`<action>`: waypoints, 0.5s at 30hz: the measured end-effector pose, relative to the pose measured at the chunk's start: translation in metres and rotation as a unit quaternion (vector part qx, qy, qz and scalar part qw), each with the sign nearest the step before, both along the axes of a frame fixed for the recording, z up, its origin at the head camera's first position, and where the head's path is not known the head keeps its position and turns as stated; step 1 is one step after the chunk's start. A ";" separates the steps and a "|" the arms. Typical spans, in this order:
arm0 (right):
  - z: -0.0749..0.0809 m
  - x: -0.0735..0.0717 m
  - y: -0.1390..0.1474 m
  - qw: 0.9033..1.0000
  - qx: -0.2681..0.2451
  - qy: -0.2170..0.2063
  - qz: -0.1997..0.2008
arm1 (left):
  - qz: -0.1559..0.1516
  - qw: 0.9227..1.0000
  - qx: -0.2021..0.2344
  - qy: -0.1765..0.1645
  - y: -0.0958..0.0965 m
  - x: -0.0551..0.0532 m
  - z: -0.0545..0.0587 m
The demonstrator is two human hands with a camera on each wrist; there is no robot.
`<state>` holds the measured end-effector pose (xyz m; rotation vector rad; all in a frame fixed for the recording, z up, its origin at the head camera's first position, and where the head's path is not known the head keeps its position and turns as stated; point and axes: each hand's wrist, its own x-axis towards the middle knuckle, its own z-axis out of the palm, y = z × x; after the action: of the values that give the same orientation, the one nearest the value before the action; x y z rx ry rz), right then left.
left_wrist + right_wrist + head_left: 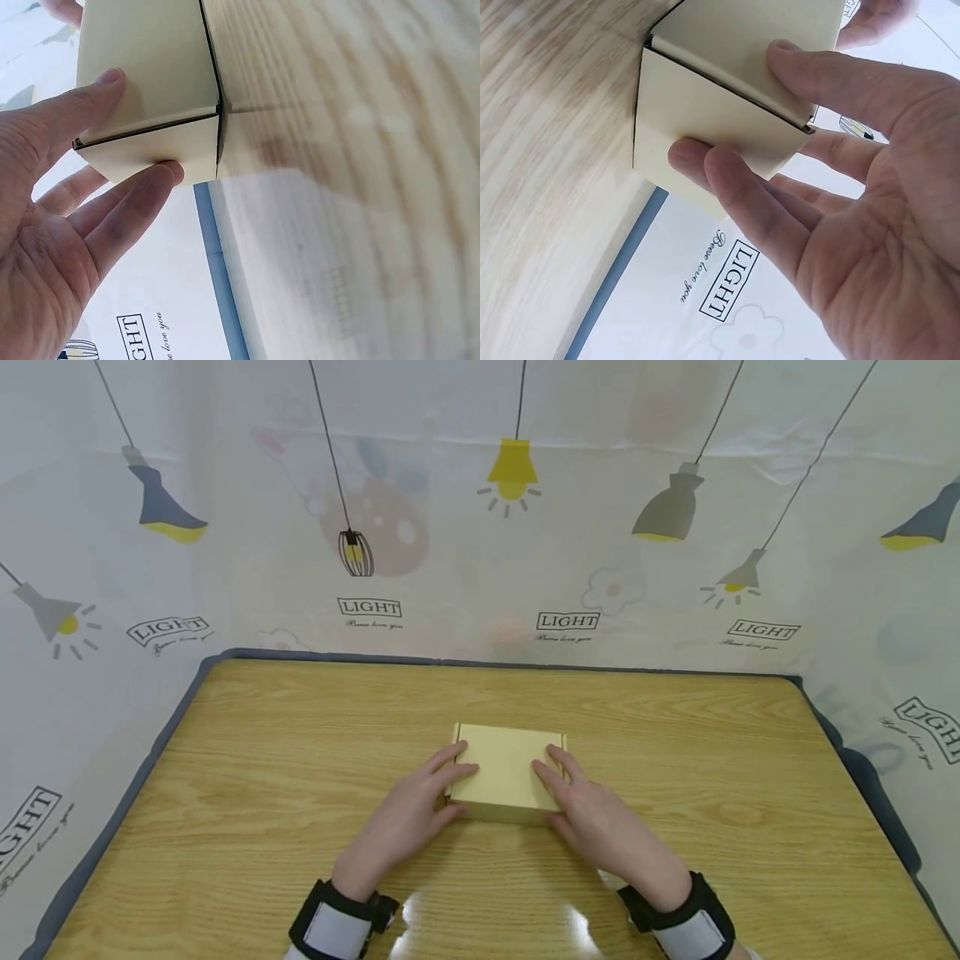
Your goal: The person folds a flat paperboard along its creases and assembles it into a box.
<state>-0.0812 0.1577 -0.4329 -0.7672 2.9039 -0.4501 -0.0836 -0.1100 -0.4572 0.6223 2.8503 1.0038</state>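
Observation:
A small, closed, pale yellow cardboard box point(506, 768) lies flat on the wooden table, between the two hands. My left hand point(408, 806) holds its left end, with the thumb at the front face and fingers along the side and over the top edge. On the opposite end, my right hand point(603, 822) grips in much the same way. Close up in the left wrist view, the left thumb point(109, 86) presses the box's front face while fingertips touch its end. The right wrist view shows the right thumb point(795, 64) on the front face and two fingertips against the end panel.
Wood-grain table point(300, 718) surrounds the box, edged by a dark blue-grey border point(360, 657). Behind and at both sides hangs a white curtain point(450, 527) printed with lamps and the word LIGHT. Black straps point(341, 918) are worn on both wrists.

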 end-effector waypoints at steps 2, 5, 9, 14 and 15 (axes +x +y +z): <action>-0.001 -0.001 0.001 1.000 0.000 0.007 0.002 | 0.004 1.000 0.000 0.002 0.001 0.000 0.000; -0.003 -0.003 0.003 1.000 -0.003 0.017 0.004 | 0.012 1.000 -0.002 0.001 0.002 0.000 0.000; -0.004 -0.004 0.004 1.000 -0.004 0.021 0.006 | 0.018 1.000 -0.005 0.006 0.004 0.000 -0.001; -0.005 -0.004 0.005 1.000 -0.001 0.026 0.007 | 0.017 1.000 -0.010 0.019 0.004 0.000 -0.001; -0.005 -0.004 0.005 1.000 -0.002 0.026 0.007 | 0.017 1.000 -0.012 0.021 0.004 0.001 -0.001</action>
<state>-0.0854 0.1623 -0.4384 -0.8124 2.9449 -0.4399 -0.0829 -0.1057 -0.4586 0.6027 2.9141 0.9700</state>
